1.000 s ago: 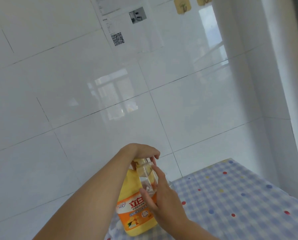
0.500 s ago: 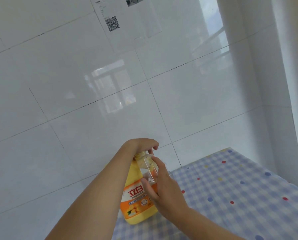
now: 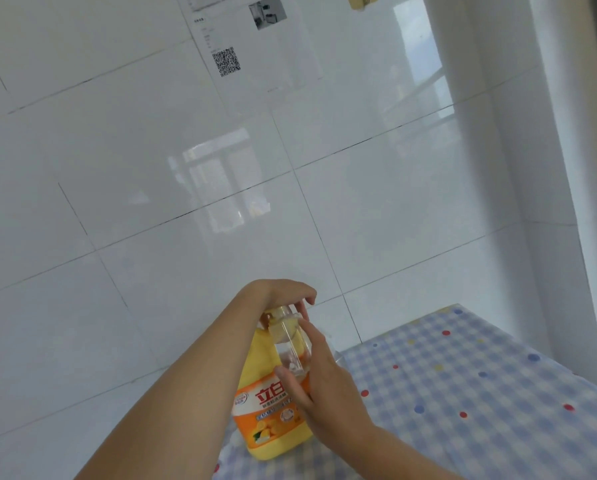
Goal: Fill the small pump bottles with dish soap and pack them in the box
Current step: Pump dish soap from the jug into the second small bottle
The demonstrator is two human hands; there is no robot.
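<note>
Checked tablecloth [image 3: 480, 393], left hand [image 3: 279, 294] atop soap jug [image 3: 273, 420]

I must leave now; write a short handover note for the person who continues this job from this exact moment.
Left hand: on top of the yellow dish soap bottle, at its pump.
Right hand: holds a small clear bottle at the pump, upright.
The soap bottle stands on the checked tablecloth near the wall.
Done: little or no soap visible in the small bottle.
Left: fill it, then pack; the box and other small bottles are not in view.
</note>
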